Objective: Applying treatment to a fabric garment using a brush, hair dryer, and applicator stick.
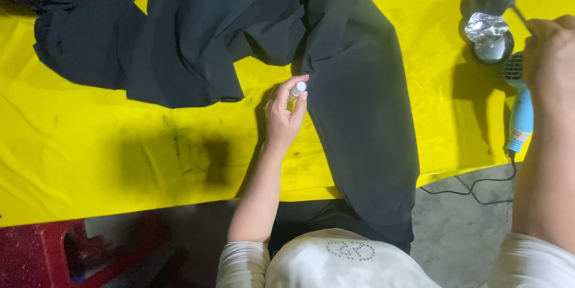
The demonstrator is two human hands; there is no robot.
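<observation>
left hand (284,114) is clamped around a small white-capped tube (297,90), held upright at the edge of the dark garment (359,114) spread over the yellow table (90,144). right hand (548,54) is closed on a thin stick (520,15) above a foil-lined round tin (490,39) (far right). a blue-handled tool (520,117) with a pale label band lies just below.

I see my left hand (286,114) pinching a small white tube (297,90) at the edge of dark cloth (353,102) on the yellow table (108,156) — my right hand (548,54) grips a thin stick (520,15) over a foil-lined dish (490,39), just beside a blue heat tool (520,117).
</observation>
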